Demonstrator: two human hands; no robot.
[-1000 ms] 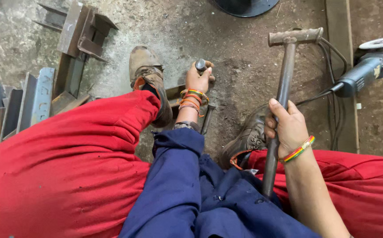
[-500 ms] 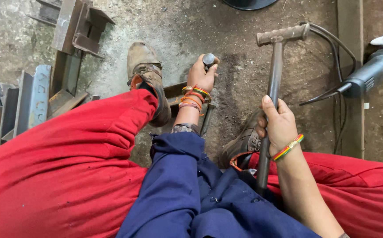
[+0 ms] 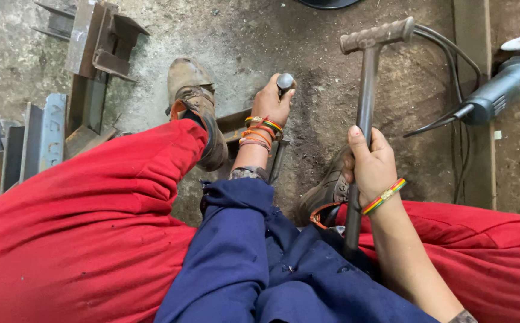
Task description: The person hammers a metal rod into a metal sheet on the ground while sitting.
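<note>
My left hand (image 3: 270, 103) is wrapped around a steel chisel (image 3: 284, 82), whose rounded top sticks out above my fingers. The chisel stands on a rusty metal piece (image 3: 234, 124) on the floor between my boots. My right hand (image 3: 370, 165) grips the long metal handle of a hammer (image 3: 365, 90). The hammer's head is raised above and to the right of the chisel top, apart from it. Both wrists wear coloured bands. My red trouser legs and blue sleeve fill the lower part of the view.
An angle grinder (image 3: 502, 81) with its cable (image 3: 445, 54) lies on the floor at the right. Rusty steel brackets (image 3: 101, 39) and flat steel pieces (image 3: 26, 143) lie at the left. My worn boots (image 3: 197, 104) rest on the dirty concrete floor (image 3: 320, 84).
The hammer head sits further left and a little higher in view than before. My left hand still holds the chisel in the same spot. The view has shifted slightly.
</note>
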